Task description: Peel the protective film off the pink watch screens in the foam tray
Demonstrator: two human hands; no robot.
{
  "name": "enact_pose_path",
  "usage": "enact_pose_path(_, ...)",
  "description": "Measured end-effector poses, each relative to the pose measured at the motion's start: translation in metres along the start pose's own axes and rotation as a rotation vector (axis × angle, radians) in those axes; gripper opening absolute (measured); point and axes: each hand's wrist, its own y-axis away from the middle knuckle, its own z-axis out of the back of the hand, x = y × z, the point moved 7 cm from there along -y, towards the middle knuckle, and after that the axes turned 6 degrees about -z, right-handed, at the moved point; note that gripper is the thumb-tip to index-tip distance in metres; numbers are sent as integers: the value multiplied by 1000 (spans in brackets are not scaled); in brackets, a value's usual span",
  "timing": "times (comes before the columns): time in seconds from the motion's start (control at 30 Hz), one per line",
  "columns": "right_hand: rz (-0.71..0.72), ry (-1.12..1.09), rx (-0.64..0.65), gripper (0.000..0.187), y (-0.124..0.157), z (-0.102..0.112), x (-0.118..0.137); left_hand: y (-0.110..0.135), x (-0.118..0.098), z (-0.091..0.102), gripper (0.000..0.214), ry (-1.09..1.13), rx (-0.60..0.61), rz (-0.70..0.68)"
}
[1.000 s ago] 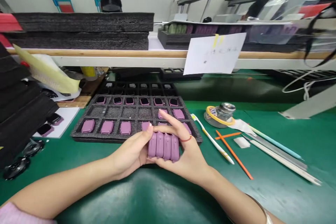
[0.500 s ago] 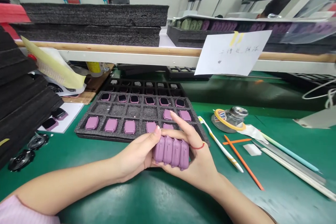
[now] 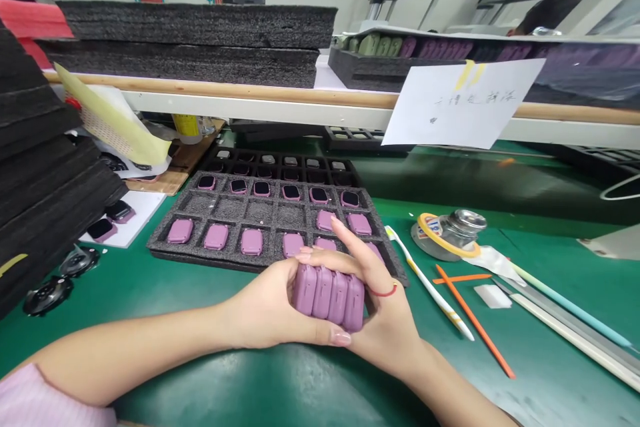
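A row of several purple watch cases, stood on edge and pressed side by side, is held between both hands. My left hand is closed around the row's left side, its thumb along the lower edge and its fingers over the top. From the right, my right hand grips the same row, with one finger raised off it. Just behind the hands lies a dark foam tray. In its compartments are purple cases, back side up, and dark-screened watches; some middle-row compartments are bare.
On the right lie a toothbrush, orange sticks, a glass jar, a white block and long thin tools. Foam stacks stand at left. A shelf edge with a hanging paper crosses behind.
My left thumb has moved from the top of the purple watch cases down to their lower edge. The view has shifted slightly, and both hands still hold the row.
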Motion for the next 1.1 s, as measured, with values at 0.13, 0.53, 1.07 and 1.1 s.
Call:
enact_pose_path(0.13, -4, 2, 31, 92, 0, -1, 1, 1, 2, 1, 42, 27, -12, 43)
enact_pose_path(0.53, 6, -41, 46, 101, 0, -1, 2, -1, 5, 1, 38, 12, 37, 94)
enact_pose_path(1.07, 140, 77, 99, 105, 7, -7, 11, 1, 3, 9, 39, -107, -135, 7)
enact_pose_path(1.1, 112, 39, 75, 108, 6, -3, 11, 3, 0, 11, 42, -156, -153, -17)
